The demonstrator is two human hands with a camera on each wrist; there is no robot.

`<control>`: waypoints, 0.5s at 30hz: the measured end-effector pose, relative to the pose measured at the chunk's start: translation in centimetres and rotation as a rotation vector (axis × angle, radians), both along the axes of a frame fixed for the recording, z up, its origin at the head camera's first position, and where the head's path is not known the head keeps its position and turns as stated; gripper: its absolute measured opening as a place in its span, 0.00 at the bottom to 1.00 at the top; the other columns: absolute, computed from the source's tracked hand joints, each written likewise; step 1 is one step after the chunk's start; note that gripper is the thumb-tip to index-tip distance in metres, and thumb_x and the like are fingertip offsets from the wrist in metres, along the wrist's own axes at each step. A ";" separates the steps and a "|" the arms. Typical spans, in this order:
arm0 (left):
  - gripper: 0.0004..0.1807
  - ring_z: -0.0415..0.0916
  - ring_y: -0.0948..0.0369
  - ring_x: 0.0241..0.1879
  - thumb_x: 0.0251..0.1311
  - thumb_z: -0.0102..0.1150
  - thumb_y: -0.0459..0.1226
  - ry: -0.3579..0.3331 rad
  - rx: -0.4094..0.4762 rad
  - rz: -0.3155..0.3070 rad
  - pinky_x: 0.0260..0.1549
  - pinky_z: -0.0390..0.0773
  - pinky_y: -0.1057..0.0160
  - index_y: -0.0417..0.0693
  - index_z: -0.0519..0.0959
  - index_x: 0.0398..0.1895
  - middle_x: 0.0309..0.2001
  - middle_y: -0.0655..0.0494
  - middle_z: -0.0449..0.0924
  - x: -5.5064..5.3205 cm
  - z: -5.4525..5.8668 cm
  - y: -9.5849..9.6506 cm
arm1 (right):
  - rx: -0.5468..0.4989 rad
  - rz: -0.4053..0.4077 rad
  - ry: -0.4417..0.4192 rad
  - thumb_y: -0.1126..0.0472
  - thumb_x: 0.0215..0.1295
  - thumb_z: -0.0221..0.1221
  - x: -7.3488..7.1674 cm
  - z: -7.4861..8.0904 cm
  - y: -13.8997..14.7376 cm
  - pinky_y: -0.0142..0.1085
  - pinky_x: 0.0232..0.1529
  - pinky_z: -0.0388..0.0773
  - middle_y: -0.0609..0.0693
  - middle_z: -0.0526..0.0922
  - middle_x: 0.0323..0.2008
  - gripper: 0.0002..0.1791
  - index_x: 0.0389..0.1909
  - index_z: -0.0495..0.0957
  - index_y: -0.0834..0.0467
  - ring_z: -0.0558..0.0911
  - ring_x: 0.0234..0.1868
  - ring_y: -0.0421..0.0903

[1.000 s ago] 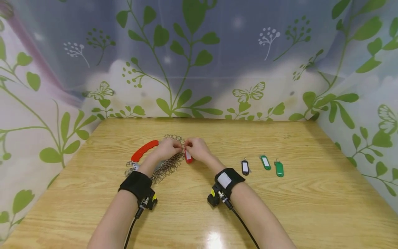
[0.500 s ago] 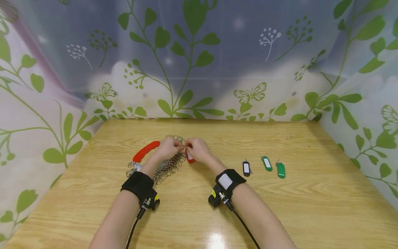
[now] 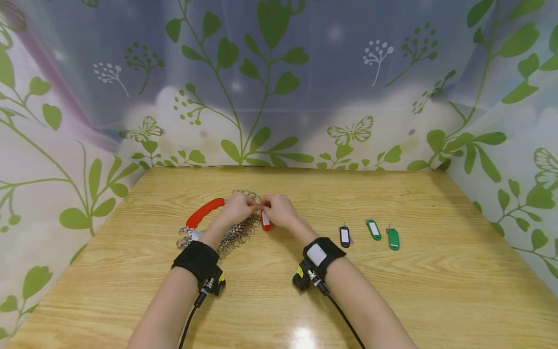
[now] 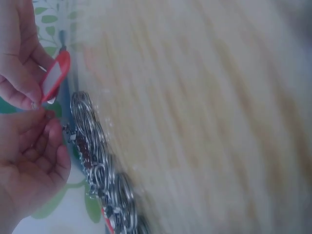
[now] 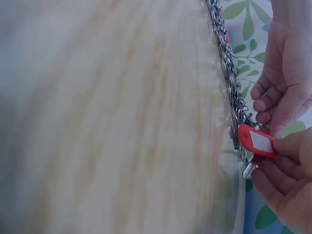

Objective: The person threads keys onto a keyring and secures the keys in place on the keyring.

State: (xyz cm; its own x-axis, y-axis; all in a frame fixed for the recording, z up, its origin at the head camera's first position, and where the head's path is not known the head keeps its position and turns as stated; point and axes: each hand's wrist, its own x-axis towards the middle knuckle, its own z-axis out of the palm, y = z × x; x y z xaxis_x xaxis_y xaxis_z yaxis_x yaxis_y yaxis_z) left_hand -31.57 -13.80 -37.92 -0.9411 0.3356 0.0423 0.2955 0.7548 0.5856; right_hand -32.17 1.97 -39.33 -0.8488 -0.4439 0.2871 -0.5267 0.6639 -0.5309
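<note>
My left hand is at the right side of a large loop hung with many metal rings. Its thumb and forefinger pinch a small metal ring where the two hands meet; the fingertips partly hide it. My right hand pinches a red key tag with a white label. A metal key hangs beneath the tag in the right wrist view. A red curved, wavy-edged handle forms the loop's upper left side, beyond my left hand.
On the wooden table, right of my hands, lie a black key tag and two green tags, one with a white label and one plain. A leaf-patterned cloth rises behind the table and at both sides.
My left hand has shifted slightly right, its fingertips closer to my right hand's. The red key tag has turned a little between my right fingers. The tags on the table lie as before.
</note>
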 end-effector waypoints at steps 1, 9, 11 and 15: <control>0.10 0.59 0.65 0.15 0.60 0.56 0.33 0.008 -0.015 -0.012 0.19 0.60 0.68 0.37 0.84 0.27 0.15 0.56 0.71 0.0 -0.1 0.0 | 0.001 -0.005 -0.004 0.67 0.61 0.56 0.0 0.0 0.0 0.36 0.36 0.73 0.53 0.82 0.32 0.06 0.34 0.81 0.62 0.78 0.34 0.47; 0.09 0.58 0.63 0.15 0.58 0.57 0.32 0.005 -0.039 -0.017 0.18 0.58 0.68 0.38 0.84 0.25 0.16 0.56 0.71 -0.1 0.3 -0.1 | -0.014 -0.033 -0.032 0.69 0.59 0.57 0.0 0.0 0.1 0.35 0.35 0.72 0.52 0.81 0.30 0.05 0.32 0.81 0.62 0.77 0.31 0.46; 0.10 0.57 0.64 0.14 0.58 0.57 0.33 0.004 -0.049 -0.004 0.17 0.57 0.68 0.38 0.84 0.24 0.14 0.59 0.68 0.0 0.5 0.0 | -0.027 -0.032 -0.049 0.68 0.60 0.57 0.0 0.0 0.1 0.34 0.34 0.72 0.52 0.81 0.30 0.05 0.33 0.81 0.62 0.77 0.31 0.45; 0.09 0.57 0.64 0.15 0.57 0.57 0.34 -0.012 -0.056 0.024 0.16 0.57 0.68 0.40 0.85 0.24 0.14 0.60 0.68 0.1 0.6 0.1 | -0.057 -0.027 -0.085 0.67 0.62 0.56 0.1 -0.1 0.1 0.33 0.34 0.72 0.53 0.82 0.30 0.06 0.34 0.81 0.63 0.77 0.31 0.45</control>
State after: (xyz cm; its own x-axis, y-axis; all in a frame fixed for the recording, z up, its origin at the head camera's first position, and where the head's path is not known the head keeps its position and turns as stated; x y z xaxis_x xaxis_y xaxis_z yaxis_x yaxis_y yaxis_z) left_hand -31.43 -13.66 -37.32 -0.9491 0.3149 0.0125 0.2703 0.7932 0.5457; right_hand -32.07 2.04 -39.40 -0.8823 -0.4060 0.2380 -0.4611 0.6446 -0.6098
